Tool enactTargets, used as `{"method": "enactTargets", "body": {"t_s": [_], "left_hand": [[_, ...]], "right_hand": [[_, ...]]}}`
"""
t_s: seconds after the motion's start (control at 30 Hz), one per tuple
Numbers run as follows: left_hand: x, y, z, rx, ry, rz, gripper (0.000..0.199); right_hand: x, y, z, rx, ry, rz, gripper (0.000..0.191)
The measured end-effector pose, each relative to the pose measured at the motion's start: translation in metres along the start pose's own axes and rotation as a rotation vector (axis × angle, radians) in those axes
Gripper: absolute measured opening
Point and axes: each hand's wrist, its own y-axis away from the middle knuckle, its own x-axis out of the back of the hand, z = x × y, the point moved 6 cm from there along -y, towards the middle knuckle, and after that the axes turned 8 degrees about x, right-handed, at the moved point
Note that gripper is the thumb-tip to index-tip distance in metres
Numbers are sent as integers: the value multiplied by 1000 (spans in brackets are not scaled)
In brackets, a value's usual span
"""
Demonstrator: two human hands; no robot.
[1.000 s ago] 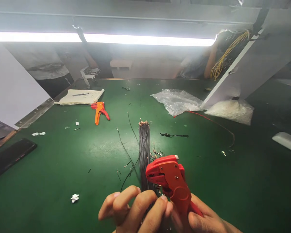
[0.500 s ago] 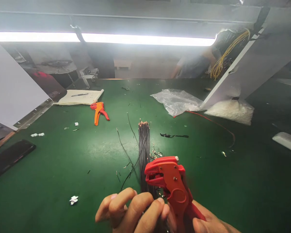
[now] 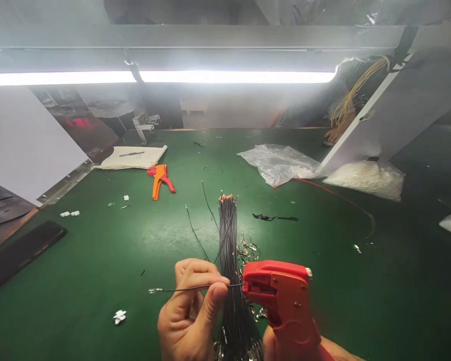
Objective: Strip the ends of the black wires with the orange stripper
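Black wire [image 3: 180,290] pinched between thumb and fingers of left hand [image 3: 190,318], metal terminal sticking out left, other end at the red stripper [image 3: 291,306]'s mouth. Right hand [image 3: 269,345] wrapped on the stripper, mostly hidden. Wire bundle [image 3: 228,235] on worktop [image 3: 97,271] between hands; orange stripper [image 3: 158,181] farther back, near notebook [image 3: 130,160].

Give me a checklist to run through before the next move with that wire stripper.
1. Black wire pinched between the thumb and fingers of the left hand: ok.
2. Red wire stripper held in the right hand: ok, though much of the hand is hidden.
3. Wire reaches the stripper's jaws: ok.
4. Jaws clamped on the wire: cannot tell; the contact is too small to read.
5. Metal terminal on the wire's other end clear of the stripper: ok, it sticks out beyond the left hand.
6. Surface beside the black wire bundle free of scraps: not ok.
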Motion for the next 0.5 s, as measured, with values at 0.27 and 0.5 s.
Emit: {"method": "enactTargets", "body": {"t_s": [0.27,0.5], "left_hand": [[-7,8,-21,313,230,-90,14],[-11,6,-19,337,183,-111,23]], "right_hand": [[3,-13,6,-33,41,-38,43],[8,-17,-20,58,52,15,34]]}}
